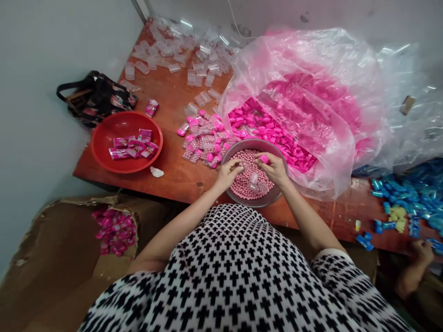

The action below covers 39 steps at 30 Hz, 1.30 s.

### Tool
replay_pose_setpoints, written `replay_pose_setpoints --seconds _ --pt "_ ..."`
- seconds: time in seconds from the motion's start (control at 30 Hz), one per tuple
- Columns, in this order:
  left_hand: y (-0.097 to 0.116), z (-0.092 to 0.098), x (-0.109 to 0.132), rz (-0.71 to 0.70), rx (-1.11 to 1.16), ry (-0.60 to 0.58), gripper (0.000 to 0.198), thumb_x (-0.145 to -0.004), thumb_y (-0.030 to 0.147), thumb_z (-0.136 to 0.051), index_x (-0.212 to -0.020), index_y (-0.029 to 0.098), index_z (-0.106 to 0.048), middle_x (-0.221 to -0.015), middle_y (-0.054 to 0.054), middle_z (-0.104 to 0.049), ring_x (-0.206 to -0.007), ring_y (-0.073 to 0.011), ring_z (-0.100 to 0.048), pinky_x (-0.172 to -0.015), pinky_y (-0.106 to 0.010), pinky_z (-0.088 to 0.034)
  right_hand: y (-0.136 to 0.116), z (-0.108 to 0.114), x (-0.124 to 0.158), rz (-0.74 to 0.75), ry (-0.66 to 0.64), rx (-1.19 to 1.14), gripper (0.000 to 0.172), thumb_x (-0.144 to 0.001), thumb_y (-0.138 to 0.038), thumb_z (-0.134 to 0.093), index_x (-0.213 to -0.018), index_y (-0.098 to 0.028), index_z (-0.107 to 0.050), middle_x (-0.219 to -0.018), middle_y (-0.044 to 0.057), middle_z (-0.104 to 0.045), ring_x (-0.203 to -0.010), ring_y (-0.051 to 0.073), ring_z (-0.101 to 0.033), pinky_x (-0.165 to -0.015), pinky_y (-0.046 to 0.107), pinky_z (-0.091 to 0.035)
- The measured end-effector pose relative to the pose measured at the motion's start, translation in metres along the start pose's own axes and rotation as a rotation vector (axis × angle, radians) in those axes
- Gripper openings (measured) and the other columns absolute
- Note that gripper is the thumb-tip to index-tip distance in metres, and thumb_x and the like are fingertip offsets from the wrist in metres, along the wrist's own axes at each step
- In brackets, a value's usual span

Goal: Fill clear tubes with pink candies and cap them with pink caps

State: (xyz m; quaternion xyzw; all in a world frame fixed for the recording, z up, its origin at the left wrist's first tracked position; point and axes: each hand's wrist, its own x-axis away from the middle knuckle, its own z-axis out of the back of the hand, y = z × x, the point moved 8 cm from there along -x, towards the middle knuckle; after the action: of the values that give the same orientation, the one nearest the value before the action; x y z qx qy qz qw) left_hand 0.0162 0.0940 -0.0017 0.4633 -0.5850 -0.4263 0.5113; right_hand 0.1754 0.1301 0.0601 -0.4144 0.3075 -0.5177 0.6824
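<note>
Both my hands are over a metal bowl (232, 154) full of small pink beads (246, 185) at the table's near edge. My left hand (229, 174) is curled down into the beads; what its fingers hold is hidden. My right hand (273, 167) is closed on a pink cap (264, 159). A small clear container (254, 179) lies on the beads between the hands. A heap of filled, pink-capped clear containers (204, 140) lies just left of the bowl.
A big clear plastic bag of pink caps (273, 127) lies behind the bowl. Empty clear containers (183, 55) are scattered at the far end. A red bowl (104, 138) holds pink packets. Blue pieces (408, 193) and another person's hand (422, 251) are at right. A cardboard box (69, 240) sits below.
</note>
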Motion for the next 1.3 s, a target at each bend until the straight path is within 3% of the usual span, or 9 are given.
replay_pose_setpoints --seconds 0.17,0.3,0.43,0.53,0.63,0.73,0.83,1.0,1.3 --pt "0.009 -0.011 0.0 -0.055 -0.005 -0.047 0.032 -0.074 0.034 -0.065 -0.101 0.018 -0.067 -0.097 -0.005 -0.069 -0.092 -0.0201 -0.063 -0.088 -0.034 -0.048 -0.033 0.005 0.001 0.079 -0.026 0.039 0.027 -0.078 -0.044 -0.064 -0.09 -0.021 -0.069 -0.089 0.004 -0.07 -0.085 0.02 -0.064 -0.082 0.033 -0.049" --pt "0.01 -0.008 0.0 -0.058 0.013 -0.034 0.032 -0.076 0.034 -0.064 -0.103 0.018 -0.066 -0.101 -0.007 -0.068 -0.094 -0.0204 -0.064 -0.089 -0.035 -0.049 -0.002 0.012 0.009 -0.081 0.09 -0.049 0.035 -0.08 -0.05 -0.059 -0.094 -0.018 -0.067 -0.078 0.001 -0.065 -0.068 0.015 -0.059 -0.066 0.027 -0.048" --pt "0.012 -0.006 0.001 -0.073 0.079 -0.026 0.034 -0.077 0.035 -0.063 -0.106 0.017 -0.064 -0.102 -0.007 -0.068 -0.095 -0.0203 -0.064 -0.087 -0.036 -0.051 0.028 0.001 0.017 -0.234 -0.029 -0.004 0.043 -0.079 -0.057 -0.056 -0.094 -0.017 -0.064 -0.064 -0.003 -0.055 -0.057 0.012 -0.05 -0.056 0.024 -0.042" --pt "0.011 -0.009 0.002 -0.066 0.088 -0.061 0.034 -0.076 0.035 -0.063 -0.104 0.015 -0.064 -0.1 -0.008 -0.069 -0.092 -0.0198 -0.065 -0.083 -0.035 -0.053 0.029 0.001 0.021 -0.299 -0.059 -0.094 0.052 -0.089 -0.06 -0.037 -0.108 -0.016 -0.057 -0.067 -0.002 -0.053 -0.054 0.011 -0.048 -0.052 0.024 -0.04" --pt "0.012 -0.01 0.003 -0.077 0.013 -0.057 0.032 -0.077 0.034 -0.061 -0.103 0.014 -0.065 -0.1 -0.008 -0.069 -0.09 -0.0193 -0.066 -0.082 -0.034 -0.054 0.005 0.005 0.017 -0.179 -0.078 -0.044 0.049 -0.093 -0.055 -0.031 -0.109 -0.017 -0.057 -0.075 0.001 -0.056 -0.066 0.014 -0.053 -0.063 0.027 -0.045" --pt "0.019 -0.012 0.005 -0.134 -0.116 -0.049 0.03 -0.079 0.031 -0.06 -0.103 0.016 -0.067 -0.1 -0.006 -0.07 -0.092 -0.0189 -0.065 -0.085 -0.033 -0.052 -0.03 0.006 0.013 0.093 -0.057 0.117 0.041 -0.092 -0.051 -0.042 -0.107 -0.019 -0.062 -0.09 0.006 -0.06 -0.089 0.018 -0.056 -0.084 0.034 -0.045" --pt "0.03 -0.016 0.007 -0.209 -0.205 -0.046 0.028 -0.079 0.03 -0.061 -0.103 0.018 -0.069 -0.099 -0.005 -0.072 -0.092 -0.0182 -0.066 -0.086 -0.032 -0.051 -0.051 0.002 0.014 0.285 -0.008 0.154 0.037 -0.092 -0.045 -0.046 -0.113 -0.02 -0.062 -0.097 0.008 -0.062 -0.095 0.019 -0.056 -0.086 0.035 -0.045" --pt "0.039 -0.014 0.009 -0.248 -0.185 -0.009 0.028 -0.081 0.031 -0.059 -0.104 0.017 -0.069 -0.097 -0.005 -0.073 -0.086 -0.017 -0.067 -0.08 -0.029 -0.053 -0.049 -0.002 0.016 0.327 0.023 0.234 0.035 -0.091 -0.041 -0.05 -0.116 -0.021 -0.064 -0.086 0.006 -0.063 -0.083 0.017 -0.057 -0.08 0.032 -0.047" --pt "0.063 -0.013 0.012 -0.378 -0.319 -0.019 0.022 -0.084 0.027 -0.058 -0.098 0.017 -0.072 -0.096 -0.007 -0.074 -0.088 -0.0176 -0.069 -0.083 -0.029 -0.053 -0.043 -0.003 0.023 0.389 -0.086 0.369 0.038 -0.094 -0.041 -0.043 -0.119 -0.019 -0.06 -0.081 0.006 -0.06 -0.073 0.016 -0.056 -0.07 0.028 -0.048"
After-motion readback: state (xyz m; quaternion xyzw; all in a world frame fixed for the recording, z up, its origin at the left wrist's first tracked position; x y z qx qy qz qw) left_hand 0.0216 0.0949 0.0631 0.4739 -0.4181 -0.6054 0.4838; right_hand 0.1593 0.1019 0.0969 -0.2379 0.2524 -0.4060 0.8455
